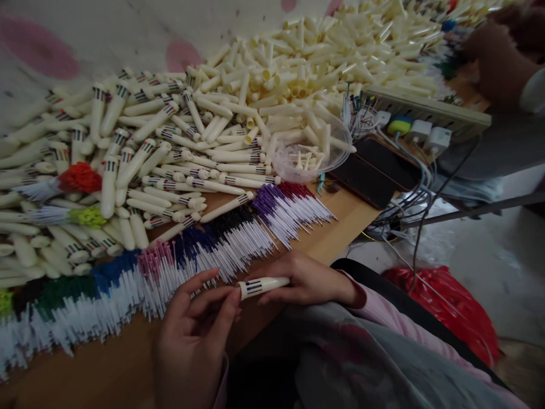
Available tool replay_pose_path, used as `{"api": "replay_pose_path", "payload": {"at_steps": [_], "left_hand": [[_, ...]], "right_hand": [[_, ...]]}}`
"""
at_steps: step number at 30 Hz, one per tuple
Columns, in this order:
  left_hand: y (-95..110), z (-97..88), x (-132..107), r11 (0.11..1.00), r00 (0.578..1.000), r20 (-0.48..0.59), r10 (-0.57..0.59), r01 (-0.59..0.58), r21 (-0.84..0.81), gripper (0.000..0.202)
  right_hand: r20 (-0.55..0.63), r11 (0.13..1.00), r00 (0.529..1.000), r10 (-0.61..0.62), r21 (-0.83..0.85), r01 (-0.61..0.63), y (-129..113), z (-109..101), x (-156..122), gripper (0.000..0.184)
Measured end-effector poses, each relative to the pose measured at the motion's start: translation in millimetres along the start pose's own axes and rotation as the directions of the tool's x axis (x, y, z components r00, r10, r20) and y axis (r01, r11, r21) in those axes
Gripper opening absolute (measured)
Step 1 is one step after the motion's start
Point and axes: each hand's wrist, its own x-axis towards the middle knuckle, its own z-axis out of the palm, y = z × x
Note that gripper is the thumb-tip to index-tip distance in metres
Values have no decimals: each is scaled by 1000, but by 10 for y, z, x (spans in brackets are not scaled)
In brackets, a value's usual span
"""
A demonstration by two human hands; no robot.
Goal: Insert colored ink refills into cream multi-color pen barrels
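Multi-colour pen, cream and slotted, is held between your two hands above the near edge of the desk, just beside the refills. The fingers of your left hand are pinched on its slotted end, while your right hand grips the tapering end between thumb and forefinger. Whether all its inner parts are in, you cannot tell from here.

Judging by what lies about, you are well along but far from through: a big pile of slotted pens looks assembled, yet a long row of refills remains loose, and behind it spreads a great heap of hollow tubes.

The pen bodies are smooth, glossy plastic, rounded and tapering, with dark and coloured slots near one end. The refills are thin white stalks with coloured heads, grouped in purple, red, black, blue, pink and green; a red-headed bundle and a yellow-green one rest on the pile. A thin, clear plastic bowl holds small cream pieces and tubes. Farther right come a boxy power strip and, below, a crinkled red bag
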Motion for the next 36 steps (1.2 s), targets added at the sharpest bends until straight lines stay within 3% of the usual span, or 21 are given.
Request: {"api": "replay_pose_path", "payload": {"at_steps": [5, 11, 14, 18, 25, 28, 32, 36], "left_hand": [[53, -51, 24, 1000, 996, 94, -10, 7, 27, 51], [8, -67, -3, 1000, 995, 100, 14, -16, 14, 48], [-65, -69, -48, 983, 989, 47, 140, -145, 117, 40], [-114, -57, -100, 889, 930, 60, 362, -364, 277, 22], [-148, -17, -121, 795, 842, 95, 530, -533, 288, 15], [-133, -159, -59, 808, 845, 46, 533, -524, 269, 15], [-123, -553, 31, 853, 856, -208, 474, -388, 350, 3], [-208, -873, 17, 869, 883, -215, 417, -318, 379, 18]], "right_hand": [[12, 997, 999, 44, -62, -43, -30, 3, 7, 37], [43, 994, 997, 71, -90, -67, -28, 0, 10, 36], [38, 993, 996, 82, -87, -78, -20, -1, 1, 36], [34, 995, 995, 89, -56, -87, -26, -4, -4, 40], [30, 993, 995, 99, -71, -97, -29, 12, -10, 37], [-16, 986, 991, 132, -100, -133, 14, 16, -38, 38], [-112, 978, 980, 167, -105, -179, 38, 2, -61, 38], [-153, 968, 969, 196, -128, -216, 19, -8, -28, 36]]}}
